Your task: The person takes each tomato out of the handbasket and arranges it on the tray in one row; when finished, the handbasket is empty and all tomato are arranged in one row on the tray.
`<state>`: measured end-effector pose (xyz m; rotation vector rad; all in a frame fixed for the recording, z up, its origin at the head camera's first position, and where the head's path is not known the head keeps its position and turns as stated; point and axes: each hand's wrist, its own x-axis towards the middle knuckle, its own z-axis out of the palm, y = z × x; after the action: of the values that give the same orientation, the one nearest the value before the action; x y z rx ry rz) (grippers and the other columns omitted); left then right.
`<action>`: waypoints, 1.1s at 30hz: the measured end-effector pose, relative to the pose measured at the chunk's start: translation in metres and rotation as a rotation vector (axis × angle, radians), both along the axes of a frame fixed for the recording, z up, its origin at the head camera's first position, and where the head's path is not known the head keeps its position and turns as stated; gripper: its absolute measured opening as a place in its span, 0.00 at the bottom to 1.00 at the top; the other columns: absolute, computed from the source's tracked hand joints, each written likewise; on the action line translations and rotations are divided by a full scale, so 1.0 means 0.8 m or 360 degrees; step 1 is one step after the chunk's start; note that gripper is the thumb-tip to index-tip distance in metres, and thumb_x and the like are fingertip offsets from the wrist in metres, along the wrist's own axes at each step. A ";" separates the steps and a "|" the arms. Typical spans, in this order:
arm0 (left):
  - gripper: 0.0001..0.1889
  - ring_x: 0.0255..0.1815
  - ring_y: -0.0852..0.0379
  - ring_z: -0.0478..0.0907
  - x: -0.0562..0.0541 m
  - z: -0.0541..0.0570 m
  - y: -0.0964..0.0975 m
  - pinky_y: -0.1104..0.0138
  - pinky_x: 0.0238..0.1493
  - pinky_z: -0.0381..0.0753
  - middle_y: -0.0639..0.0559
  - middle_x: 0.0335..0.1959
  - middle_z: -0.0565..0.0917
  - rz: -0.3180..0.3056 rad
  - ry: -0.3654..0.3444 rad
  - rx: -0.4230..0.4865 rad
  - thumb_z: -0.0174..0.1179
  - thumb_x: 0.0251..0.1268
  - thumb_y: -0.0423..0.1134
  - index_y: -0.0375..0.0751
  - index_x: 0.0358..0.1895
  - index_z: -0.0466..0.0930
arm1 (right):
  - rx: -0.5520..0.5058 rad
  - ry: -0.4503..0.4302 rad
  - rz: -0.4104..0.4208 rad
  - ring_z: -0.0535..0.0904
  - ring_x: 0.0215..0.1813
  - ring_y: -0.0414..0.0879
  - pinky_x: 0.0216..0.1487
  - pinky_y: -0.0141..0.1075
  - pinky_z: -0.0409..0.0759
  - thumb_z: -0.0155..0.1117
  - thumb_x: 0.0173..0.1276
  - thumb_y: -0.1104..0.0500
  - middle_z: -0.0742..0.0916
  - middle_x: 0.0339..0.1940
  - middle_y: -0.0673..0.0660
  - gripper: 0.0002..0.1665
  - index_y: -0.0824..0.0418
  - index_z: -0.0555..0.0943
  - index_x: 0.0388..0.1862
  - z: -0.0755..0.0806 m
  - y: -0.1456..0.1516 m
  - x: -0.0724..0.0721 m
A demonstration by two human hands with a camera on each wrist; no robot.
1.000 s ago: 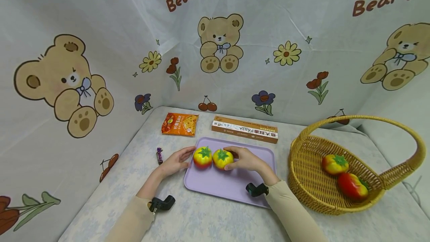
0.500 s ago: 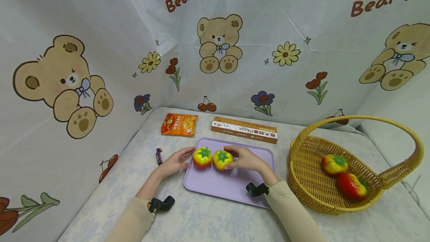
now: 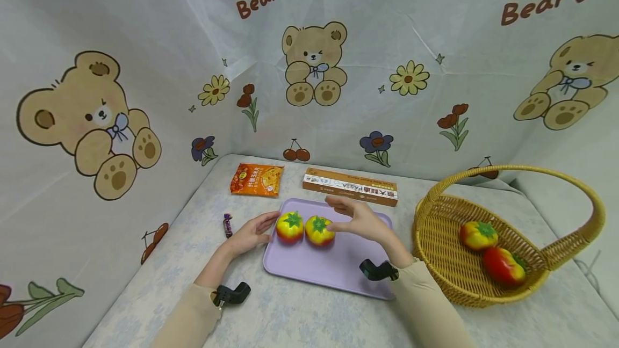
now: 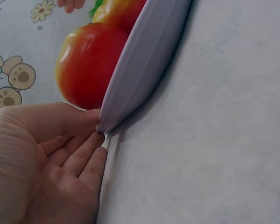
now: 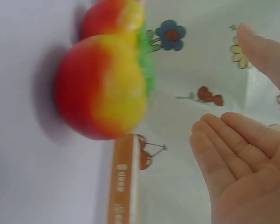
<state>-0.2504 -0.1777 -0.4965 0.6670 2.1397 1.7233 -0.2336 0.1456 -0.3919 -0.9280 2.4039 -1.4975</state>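
Two round red-and-yellow toy fruits, tomato-like with green leafy tops, sit side by side on a lilac tray (image 3: 309,267). My left hand (image 3: 249,234) rests at the tray's left edge, beside the left fruit (image 3: 289,227). In the left wrist view its thumb and fairly straight fingers (image 4: 84,161) touch the rim. Just right of the right fruit (image 3: 319,231), my right hand (image 3: 364,222) hovers with thumb and fingers spread. The right wrist view shows this hand holding nothing, its fingers apart from the nearer fruit (image 5: 102,88).
A wicker basket (image 3: 435,278) with a tall handle stands right of the tray, holding two similar fruits (image 3: 477,235). Behind the tray lie an orange snack packet (image 3: 257,179) and a long pasta box (image 3: 350,186). One purple-wrapped candy (image 3: 228,225) lies left.
My right hand has let go of the right fruit, its fingers spreading as it moved slightly up and right. The left hand and both fruits have stayed in place.
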 end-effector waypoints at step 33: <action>0.33 0.72 0.39 0.50 -0.005 -0.008 0.000 0.51 0.69 0.54 0.34 0.72 0.54 -0.0037 0.0028 0.0017 0.52 0.61 0.21 0.28 0.71 0.52 | -0.0125 0.0057 -0.0377 0.74 0.60 0.39 0.52 0.29 0.77 0.61 0.65 0.68 0.76 0.63 0.61 0.30 0.67 0.67 0.66 0.049 0.212 0.067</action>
<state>-0.2544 -0.1776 -0.5028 0.7097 2.1274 1.7246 -0.1803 0.3151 -0.3526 -0.7095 2.5737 -1.6783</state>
